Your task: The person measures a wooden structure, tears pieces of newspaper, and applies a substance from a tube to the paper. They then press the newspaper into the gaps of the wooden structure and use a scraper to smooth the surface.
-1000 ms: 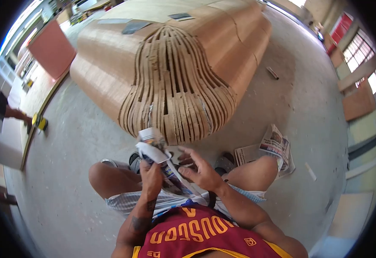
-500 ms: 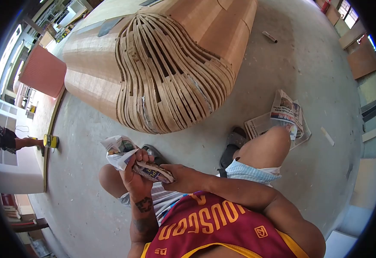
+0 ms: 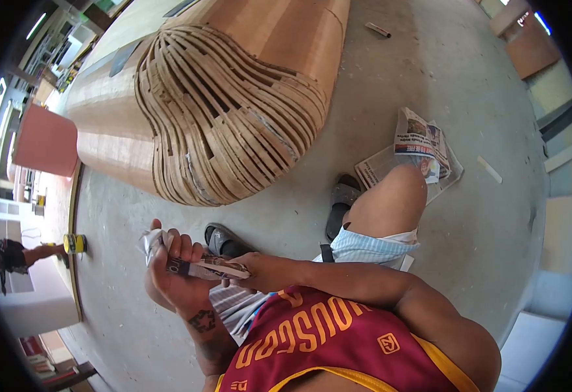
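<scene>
Both of my hands are on a rolled-up piece of newspaper (image 3: 206,268), held low in front of my body. My left hand (image 3: 176,277) is closed around its far end, and a pale crumpled tip sticks out above the thumb. At the near end, my right hand (image 3: 263,272) grips the roll, its fingers partly hidden behind the paper. Beyond my hands stands a large wooden form (image 3: 233,130), with curved, gapped strips across its rounded end.
More newspaper sheets (image 3: 423,147) lie on the concrete floor by my right knee. A short tube-like piece (image 3: 378,30) and a pale strip (image 3: 490,169) lie farther off. At left are a yellow can (image 3: 75,244), a pinkish panel (image 3: 45,140) and another person (image 3: 11,255). Boards lean at right.
My left hand has moved left along with the newspaper, and its loose crumpled end is now squeezed smaller in the fist. The whole view has shifted, so the wooden form sits farther left.
</scene>
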Demonstrator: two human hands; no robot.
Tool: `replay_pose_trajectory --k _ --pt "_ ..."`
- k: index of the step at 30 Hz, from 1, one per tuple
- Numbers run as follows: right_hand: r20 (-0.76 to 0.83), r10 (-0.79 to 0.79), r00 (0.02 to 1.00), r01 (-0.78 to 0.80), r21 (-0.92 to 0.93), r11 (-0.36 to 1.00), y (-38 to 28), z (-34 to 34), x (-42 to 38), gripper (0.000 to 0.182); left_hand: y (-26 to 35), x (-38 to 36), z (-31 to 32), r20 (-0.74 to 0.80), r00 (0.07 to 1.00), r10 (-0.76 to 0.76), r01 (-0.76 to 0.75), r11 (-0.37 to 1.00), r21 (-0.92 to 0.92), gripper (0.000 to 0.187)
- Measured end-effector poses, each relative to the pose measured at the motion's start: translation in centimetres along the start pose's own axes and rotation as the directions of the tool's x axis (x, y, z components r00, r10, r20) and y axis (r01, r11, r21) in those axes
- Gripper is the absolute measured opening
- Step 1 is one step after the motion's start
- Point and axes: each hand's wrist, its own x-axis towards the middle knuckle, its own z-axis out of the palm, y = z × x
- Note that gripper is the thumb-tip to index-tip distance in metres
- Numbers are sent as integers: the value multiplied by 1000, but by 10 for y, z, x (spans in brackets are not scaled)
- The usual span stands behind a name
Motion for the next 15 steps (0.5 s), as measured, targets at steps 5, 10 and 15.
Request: replay_pose_trajectory --k 5,10,15 --pt "-87 -269 959 252 -172 952 34 4 3 46 1 4 27 -238 968 -85 123 981 149 38" --pt "-177 -85 980 38 -255 966 10 1 -13 61 2 21 21 -195 978 -71 78 997 30 43" --pt "-185 -117 976 36 -392 919 11 -10 -15 65 1 31 -3 95 982 -161 156 986 57 43"
